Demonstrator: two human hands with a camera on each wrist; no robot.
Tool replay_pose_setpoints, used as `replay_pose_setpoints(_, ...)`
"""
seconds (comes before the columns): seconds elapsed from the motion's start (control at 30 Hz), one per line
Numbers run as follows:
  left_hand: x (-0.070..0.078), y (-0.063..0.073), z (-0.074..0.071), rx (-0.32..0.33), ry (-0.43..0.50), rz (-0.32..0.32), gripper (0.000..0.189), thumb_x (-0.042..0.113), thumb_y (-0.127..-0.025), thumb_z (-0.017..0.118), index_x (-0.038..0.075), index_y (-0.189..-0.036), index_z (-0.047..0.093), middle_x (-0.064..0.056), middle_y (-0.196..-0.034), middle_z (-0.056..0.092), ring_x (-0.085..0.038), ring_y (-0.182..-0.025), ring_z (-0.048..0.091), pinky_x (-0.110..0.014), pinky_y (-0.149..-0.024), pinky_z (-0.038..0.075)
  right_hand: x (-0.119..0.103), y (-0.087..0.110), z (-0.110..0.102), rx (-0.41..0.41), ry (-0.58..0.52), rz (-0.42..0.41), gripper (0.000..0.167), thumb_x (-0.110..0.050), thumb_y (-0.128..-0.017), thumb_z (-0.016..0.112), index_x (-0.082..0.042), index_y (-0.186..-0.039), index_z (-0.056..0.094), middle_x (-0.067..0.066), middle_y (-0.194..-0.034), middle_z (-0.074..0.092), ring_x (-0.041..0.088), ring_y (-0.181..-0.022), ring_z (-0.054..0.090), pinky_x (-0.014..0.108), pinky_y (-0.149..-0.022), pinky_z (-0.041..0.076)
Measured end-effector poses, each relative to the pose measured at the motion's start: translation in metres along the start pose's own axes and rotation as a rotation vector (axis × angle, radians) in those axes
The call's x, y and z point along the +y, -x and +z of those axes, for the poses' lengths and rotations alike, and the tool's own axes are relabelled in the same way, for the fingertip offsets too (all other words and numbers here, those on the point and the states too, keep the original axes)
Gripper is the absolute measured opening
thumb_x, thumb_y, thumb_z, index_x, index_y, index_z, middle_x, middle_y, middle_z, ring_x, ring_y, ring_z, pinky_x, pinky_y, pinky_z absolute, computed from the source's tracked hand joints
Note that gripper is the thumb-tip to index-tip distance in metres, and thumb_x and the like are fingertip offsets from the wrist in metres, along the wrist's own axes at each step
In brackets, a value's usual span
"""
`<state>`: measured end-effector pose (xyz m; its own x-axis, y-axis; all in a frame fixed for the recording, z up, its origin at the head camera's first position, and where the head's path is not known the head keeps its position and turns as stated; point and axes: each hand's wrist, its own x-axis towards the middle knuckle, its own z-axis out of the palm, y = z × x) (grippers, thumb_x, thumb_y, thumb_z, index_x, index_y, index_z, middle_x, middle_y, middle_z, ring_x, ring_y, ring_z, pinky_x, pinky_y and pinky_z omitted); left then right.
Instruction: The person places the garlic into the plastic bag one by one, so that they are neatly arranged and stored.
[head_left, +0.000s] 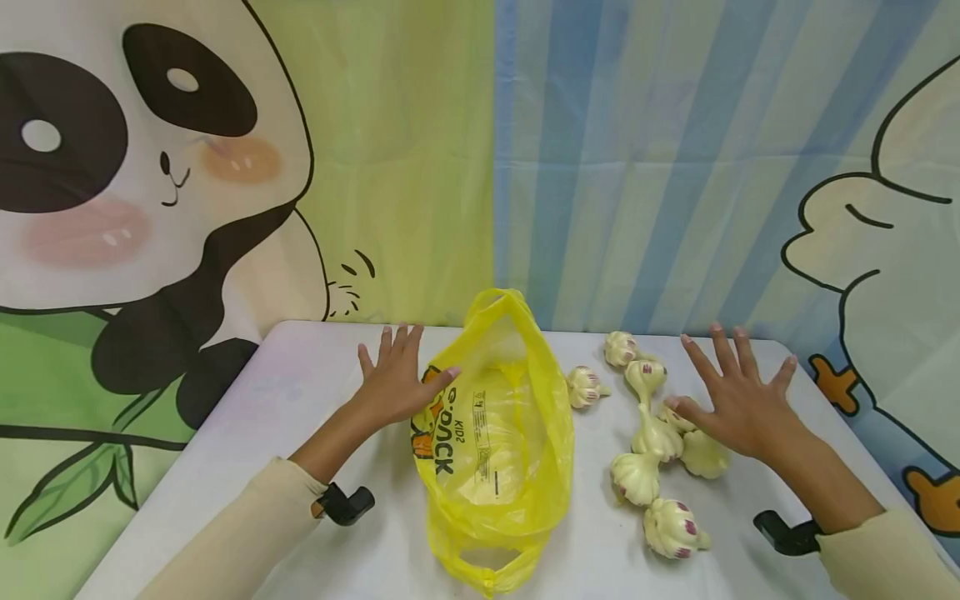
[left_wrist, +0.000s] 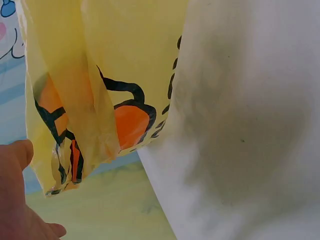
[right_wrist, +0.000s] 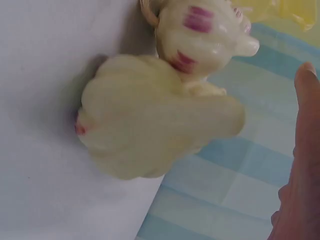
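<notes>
A yellow plastic bag (head_left: 551, 433) with dark lettering stands upright on the table, its mouth gaping toward the head camera. My left hand (head_left: 393, 383) is spread beside the bag's left side, the thumb at or very near the plastic; whether it touches I cannot tell. Several garlic bulbs (head_left: 636, 477) with purple marks lie to the right of the bag. Spread fingers mark my right hand (head_left: 746, 408), just right of the bulbs, holding nothing. The right wrist view has a pale garlic bulb (right_wrist: 135, 115) close up, apart from the thumb.
The white table (head_left: 330, 517) reaches back to a printed curtain (head_left: 405, 167) with a panda and stripes. A lone garlic bulb (head_left: 583, 387) lies against or close to the bag's right side. Black wrist straps (head_left: 345, 505) sit on both forearms.
</notes>
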<state>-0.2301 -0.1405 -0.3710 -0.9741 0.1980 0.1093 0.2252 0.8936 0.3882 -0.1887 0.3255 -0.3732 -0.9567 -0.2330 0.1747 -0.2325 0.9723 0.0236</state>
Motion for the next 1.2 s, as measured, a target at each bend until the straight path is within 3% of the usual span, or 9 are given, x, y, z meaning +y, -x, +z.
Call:
replay_pose_setpoints(0.17, 0.000, 0.003, 0.001, 0.043, 0.149, 0.058, 0.089, 0.054, -0.091, 0.058, 0.005, -0.154, 0.019, -0.020, -0.157, 0.020, -0.042, -0.144, 0.004, -0.068, -0.107, -0.006, -0.006, 0.008, -0.001, 0.078, -0.053, -0.077, 0.093, -0.063, -0.090, 0.054, -0.022, -0.158, 0.006, 0.024, -0.159, -0.001, 0.044, -0.142, -0.016, 0.079, -0.091, -0.016)
replay_pose_setpoints(0.27, -0.001, 0.004, 0.003, 0.043, 0.204, 0.076, 0.085, 0.046, -0.092, 0.061, 0.005, -0.153, 0.020, -0.018, -0.157, 0.022, -0.040, -0.145, 0.005, -0.066, -0.108, -0.005, -0.010, 0.014, -0.002, 0.116, -0.101, -0.113, 0.087, -0.058, -0.089, 0.058, -0.018, -0.156, 0.020, 0.025, -0.158, 0.011, 0.045, -0.143, -0.009, 0.078, -0.094, -0.014)
replay_pose_setpoints(0.37, -0.003, 0.006, 0.004, 0.038, 0.244, 0.081, 0.083, 0.042, -0.092, 0.062, 0.005, -0.153, 0.019, -0.019, -0.156, 0.023, -0.039, -0.145, 0.006, -0.066, -0.108, -0.004, -0.015, 0.019, -0.005, 0.142, -0.194, -0.154, 0.077, -0.051, -0.089, 0.064, -0.013, -0.150, 0.035, 0.025, -0.154, 0.022, 0.047, -0.143, 0.000, 0.078, -0.098, -0.005)
replay_pose_setpoints(0.57, -0.008, 0.008, 0.009, -0.011, 0.348, 0.034, 0.085, 0.049, -0.094, 0.058, 0.010, -0.155, 0.016, -0.019, -0.158, 0.018, -0.040, -0.145, 0.006, -0.066, -0.109, 0.003, -0.026, 0.030, -0.010, 0.093, -0.446, -0.191, 0.062, -0.033, -0.090, 0.071, -0.012, -0.143, 0.047, 0.020, -0.146, 0.039, 0.046, -0.133, 0.031, 0.074, -0.093, 0.030)
replay_pose_setpoints(0.73, -0.010, 0.012, 0.013, -0.068, 0.427, -0.028, 0.092, 0.064, -0.090, 0.054, 0.018, -0.157, 0.010, -0.018, -0.156, 0.023, -0.042, -0.141, 0.022, -0.066, -0.106, 0.022, -0.031, 0.038, -0.009, 0.117, -0.543, -0.207, 0.048, -0.021, -0.090, 0.073, -0.014, -0.134, 0.057, 0.010, -0.129, 0.059, 0.031, -0.111, 0.058, 0.049, -0.080, 0.053)
replay_pose_setpoints(0.83, -0.011, 0.014, 0.015, -0.085, 0.470, -0.055, 0.095, 0.069, -0.088, 0.052, 0.021, -0.157, 0.008, -0.014, -0.157, 0.025, -0.041, -0.138, 0.030, -0.063, -0.105, 0.028, -0.031, 0.042, -0.007, 0.128, -0.599, -0.226, 0.042, -0.014, -0.089, 0.073, -0.015, -0.129, 0.061, 0.005, -0.123, 0.063, 0.016, -0.107, 0.060, 0.036, -0.078, 0.055)
replay_pose_setpoints(0.97, -0.014, 0.016, 0.017, -0.112, 0.525, -0.058, 0.093, 0.069, -0.089, 0.050, 0.023, -0.157, 0.006, -0.008, -0.161, 0.014, -0.038, -0.142, 0.021, -0.063, -0.107, 0.024, -0.030, 0.050, -0.005, 0.103, -0.693, -0.223, 0.035, -0.008, -0.090, 0.070, -0.010, -0.125, 0.064, 0.003, -0.118, 0.066, 0.004, -0.104, 0.060, 0.029, -0.077, 0.055)
replay_pose_setpoints(1.2, -0.022, 0.018, 0.018, -0.129, 0.726, -0.069, 0.087, 0.058, -0.095, 0.052, 0.020, -0.157, 0.003, -0.011, -0.161, 0.012, -0.038, -0.144, 0.013, -0.059, -0.110, 0.021, -0.029, 0.065, 0.002, -0.048, -0.889, -0.170, 0.031, -0.006, -0.094, 0.065, -0.002, -0.124, 0.061, 0.007, -0.109, 0.069, 0.013, -0.096, 0.065, 0.024, -0.077, 0.054)
